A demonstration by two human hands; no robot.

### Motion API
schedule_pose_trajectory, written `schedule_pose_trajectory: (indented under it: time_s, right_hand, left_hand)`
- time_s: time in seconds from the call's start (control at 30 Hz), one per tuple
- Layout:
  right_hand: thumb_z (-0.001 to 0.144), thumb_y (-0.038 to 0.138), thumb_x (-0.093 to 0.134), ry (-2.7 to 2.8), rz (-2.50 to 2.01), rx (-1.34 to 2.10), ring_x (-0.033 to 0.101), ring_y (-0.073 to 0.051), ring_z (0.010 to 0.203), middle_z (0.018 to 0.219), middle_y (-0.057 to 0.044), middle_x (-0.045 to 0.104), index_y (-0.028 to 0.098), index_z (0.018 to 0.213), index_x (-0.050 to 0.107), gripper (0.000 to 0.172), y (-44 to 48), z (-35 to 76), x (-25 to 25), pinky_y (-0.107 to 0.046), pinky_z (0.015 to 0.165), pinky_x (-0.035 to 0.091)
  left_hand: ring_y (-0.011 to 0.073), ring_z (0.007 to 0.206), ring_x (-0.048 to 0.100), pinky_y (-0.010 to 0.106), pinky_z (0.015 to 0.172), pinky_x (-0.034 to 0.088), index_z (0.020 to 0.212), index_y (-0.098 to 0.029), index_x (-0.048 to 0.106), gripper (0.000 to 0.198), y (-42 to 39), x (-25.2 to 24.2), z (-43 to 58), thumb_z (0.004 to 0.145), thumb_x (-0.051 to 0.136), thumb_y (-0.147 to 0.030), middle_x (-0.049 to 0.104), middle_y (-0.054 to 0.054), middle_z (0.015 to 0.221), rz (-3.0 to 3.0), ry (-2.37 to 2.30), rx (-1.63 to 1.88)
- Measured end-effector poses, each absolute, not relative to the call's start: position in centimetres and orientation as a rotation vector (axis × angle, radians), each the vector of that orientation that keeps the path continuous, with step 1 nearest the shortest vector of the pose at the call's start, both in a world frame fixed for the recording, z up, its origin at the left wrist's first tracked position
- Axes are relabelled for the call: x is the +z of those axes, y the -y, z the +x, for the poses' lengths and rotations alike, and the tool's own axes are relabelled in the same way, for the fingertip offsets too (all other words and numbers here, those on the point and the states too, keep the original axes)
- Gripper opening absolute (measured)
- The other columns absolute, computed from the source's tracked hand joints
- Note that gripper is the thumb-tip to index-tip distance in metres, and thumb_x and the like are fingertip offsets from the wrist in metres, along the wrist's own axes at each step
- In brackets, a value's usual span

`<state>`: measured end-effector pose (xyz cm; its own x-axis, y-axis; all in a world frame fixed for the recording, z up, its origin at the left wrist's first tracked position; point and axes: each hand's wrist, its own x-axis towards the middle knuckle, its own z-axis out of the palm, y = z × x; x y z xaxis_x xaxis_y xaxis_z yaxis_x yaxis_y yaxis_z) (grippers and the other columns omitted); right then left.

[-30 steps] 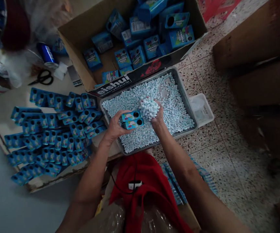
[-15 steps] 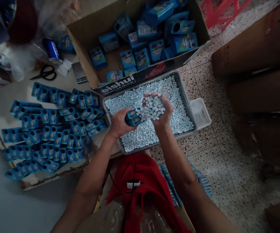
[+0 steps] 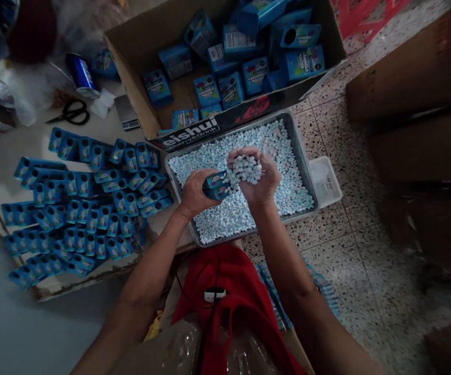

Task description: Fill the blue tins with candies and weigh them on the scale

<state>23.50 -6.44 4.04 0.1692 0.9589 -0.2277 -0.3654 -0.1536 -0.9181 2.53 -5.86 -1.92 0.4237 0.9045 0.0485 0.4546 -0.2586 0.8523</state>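
My left hand (image 3: 198, 195) is wrapped round small blue candy boxes (image 3: 215, 186), two of which show, their tops turned toward my other hand. Cupped palm up, my right hand (image 3: 264, 182) holds a heap of small pale candies (image 3: 247, 169). Some candies lie at the boxes' tops, where the heap meets them. Both hands are above a grey tray (image 3: 302, 161) spread with the same white and light-blue candies (image 3: 225, 221). Part of the boxes is hidden by my left fingers.
Many blue boxes (image 3: 92, 221) with round holes stand in rows on the table at left. Behind the tray, a cardboard carton (image 3: 132, 57) holds more boxes. Scissors (image 3: 71, 112) and a blue can (image 3: 80, 75) lie at the back left. A clear container (image 3: 327, 182) sits right of the tray.
The heap in my right hand has become smaller as candies move toward the boxes. My left hand and the boxes have shifted slightly to the right.
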Motion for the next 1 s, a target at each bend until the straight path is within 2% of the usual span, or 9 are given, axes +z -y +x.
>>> schedule_pose_trajectory:
  time_s: [0.17,0.3,0.4,0.5,0.6,0.67,0.83,0.9,1.0]
  right_hand:
    - [0.095,0.081,0.049,0.727,-1.086,1.321,0.071,-0.036,0.114,0.107,-0.012,0.071,0.030,0.089,0.065,0.053,6.3,23.6,4.2,-0.059,0.112,0.058]
    - [0.095,0.084,0.045,0.798,-1.128,1.296,0.071,-0.038,0.120,0.106,-0.013,0.071,0.031,0.081,0.063,0.058,6.0,23.3,4.5,-0.061,0.113,0.057]
    - [0.096,0.088,0.046,0.863,-1.175,1.310,0.071,-0.040,0.127,0.104,-0.012,0.074,0.031,0.079,0.066,0.063,6.3,22.7,5.0,-0.062,0.119,0.054]
    - [0.097,0.091,0.050,0.947,-1.176,1.327,0.072,-0.041,0.134,0.103,-0.010,0.080,0.033,0.078,0.072,0.065,7.3,22.9,5.0,-0.065,0.132,0.046]
    - [0.110,0.084,0.040,1.085,-1.188,1.300,0.065,-0.038,0.153,0.121,-0.003,0.086,0.036,0.089,0.083,0.068,8.5,24.3,3.5,-0.064,0.143,0.034]
    - [0.115,0.078,0.039,1.217,-1.326,1.201,0.060,-0.036,0.157,0.137,0.000,0.085,0.040,0.103,0.088,0.064,8.2,25.2,1.3,-0.064,0.143,0.033]
    - [0.115,0.066,0.050,1.882,-1.451,0.976,0.056,-0.043,0.155,0.156,-0.014,0.076,0.030,0.126,0.087,0.053,2.4,24.0,-5.3,-0.067,0.135,0.039]
    - [0.116,0.057,0.051,2.180,-1.326,0.991,0.051,-0.044,0.161,0.166,-0.015,0.070,0.027,0.136,0.084,0.050,-0.6,23.0,-7.3,-0.068,0.135,0.036]
    - [0.113,0.059,0.059,2.408,-1.179,1.004,0.046,-0.045,0.164,0.173,-0.012,0.065,0.027,0.145,0.080,0.050,-3.1,23.4,-9.2,-0.068,0.137,0.030]
  left_hand:
    - [0.0398,0.132,0.074,0.057,0.123,0.055,0.140,-0.023,0.075,0.076,5.4,-2.8,2.8,0.070,0.102,-0.035,0.080,0.011,0.138,1.865,-1.137,0.759]
    - [0.0404,0.136,0.071,0.058,0.125,0.053,0.140,-0.023,0.075,0.078,5.1,-3.4,2.9,0.070,0.103,-0.038,0.079,0.012,0.139,1.851,-1.138,0.771]
    - [0.0409,0.139,0.070,0.057,0.127,0.053,0.139,-0.025,0.076,0.080,5.1,-3.7,3.0,0.065,0.104,-0.037,0.078,0.012,0.141,1.797,-1.178,0.752]
    - [0.0408,0.140,0.070,0.057,0.128,0.051,0.139,-0.026,0.076,0.077,5.1,-3.4,2.8,0.069,0.104,-0.042,0.079,0.011,0.142,1.724,-1.228,0.754]
    - [0.0425,0.144,0.069,0.059,0.133,0.047,0.138,-0.027,0.078,0.073,5.1,-2.9,1.7,0.072,0.103,-0.046,0.080,0.011,0.143,1.758,-1.126,0.733]
    - [0.0429,0.144,0.070,0.059,0.133,0.046,0.138,-0.026,0.079,0.071,5.3,-2.6,0.5,0.074,0.101,-0.048,0.081,0.012,0.144,1.777,-1.101,0.713]
    - [0.0420,0.139,0.073,0.058,0.128,0.052,0.141,-0.025,0.076,0.079,7.4,-2.1,-3.1,0.073,0.102,-0.055,0.080,0.014,0.145,1.707,-1.269,0.678]
    - [0.0411,0.137,0.074,0.056,0.126,0.055,0.141,-0.026,0.076,0.081,8.6,-2.0,-4.1,0.071,0.104,-0.055,0.080,0.013,0.144,1.658,-1.319,0.686]
    - [0.0398,0.137,0.075,0.055,0.124,0.058,0.143,-0.025,0.074,0.082,9.9,-2.0,-4.7,0.073,0.106,-0.051,0.080,0.013,0.145,1.561,-1.359,0.767]
